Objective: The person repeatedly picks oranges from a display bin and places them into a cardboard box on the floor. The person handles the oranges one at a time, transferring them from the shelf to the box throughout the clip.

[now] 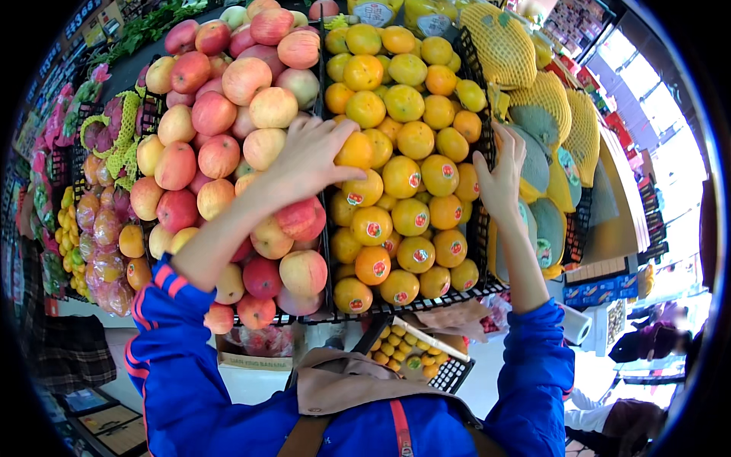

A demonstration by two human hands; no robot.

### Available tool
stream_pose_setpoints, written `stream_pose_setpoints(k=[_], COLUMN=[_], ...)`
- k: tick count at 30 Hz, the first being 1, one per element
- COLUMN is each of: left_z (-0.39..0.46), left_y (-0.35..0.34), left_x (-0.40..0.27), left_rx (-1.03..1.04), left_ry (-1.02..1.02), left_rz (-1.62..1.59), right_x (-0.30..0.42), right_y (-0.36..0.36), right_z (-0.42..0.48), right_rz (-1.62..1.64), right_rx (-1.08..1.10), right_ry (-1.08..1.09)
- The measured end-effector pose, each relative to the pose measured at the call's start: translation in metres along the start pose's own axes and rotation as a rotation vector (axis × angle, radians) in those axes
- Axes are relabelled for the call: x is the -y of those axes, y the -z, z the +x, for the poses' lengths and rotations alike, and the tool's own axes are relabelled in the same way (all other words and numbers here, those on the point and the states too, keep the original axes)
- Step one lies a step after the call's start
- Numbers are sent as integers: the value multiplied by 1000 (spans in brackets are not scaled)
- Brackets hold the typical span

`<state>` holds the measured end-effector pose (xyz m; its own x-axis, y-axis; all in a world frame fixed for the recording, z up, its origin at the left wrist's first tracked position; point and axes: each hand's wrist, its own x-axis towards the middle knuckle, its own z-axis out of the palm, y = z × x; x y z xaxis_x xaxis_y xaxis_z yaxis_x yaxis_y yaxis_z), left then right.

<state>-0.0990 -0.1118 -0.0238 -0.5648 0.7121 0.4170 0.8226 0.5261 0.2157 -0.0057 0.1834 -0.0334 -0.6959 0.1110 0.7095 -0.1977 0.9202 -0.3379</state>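
My left hand (311,160) reaches across from the apple side, its thumb and fingers curled around an orange (355,150) at the left edge of the orange rows. Below it, several oranges (413,221) bear small red stickers; those farther back show none. My right hand (503,177) is at the right side wall of the black plastic crate (478,85), thumb towards the oranges and fingers towards the melons. Its fingers are spread with no fruit between them; whether it touches the crate wall is unclear.
Red and yellow apples (214,114) are piled left of the oranges. Netted melons (542,108) stand at the right. Wrapped fruit (107,228) lies far left. Below the display sits a tilted crate of small yellow fruit (400,348). A person (651,337) appears at lower right.
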Motion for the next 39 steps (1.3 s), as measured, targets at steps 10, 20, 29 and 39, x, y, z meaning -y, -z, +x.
stream_pose_setpoints(k=[10, 20, 29, 39], left_z=[45, 9, 0, -223], left_y=[7, -7, -8, -212], left_x=[38, 12, -41, -266], left_rx=[245, 128, -122, 781], left_ry=[-98, -2, -177, 22], left_rz=[22, 162, 322, -702], right_x=[-7, -2, 8, 38], right_y=[103, 148, 181, 83], right_z=[-117, -234, -356, -686], right_rz=[93, 198, 101, 136], right_rx=[-2, -72, -165, 101], right_ry=[-305, -625, -874, -1546])
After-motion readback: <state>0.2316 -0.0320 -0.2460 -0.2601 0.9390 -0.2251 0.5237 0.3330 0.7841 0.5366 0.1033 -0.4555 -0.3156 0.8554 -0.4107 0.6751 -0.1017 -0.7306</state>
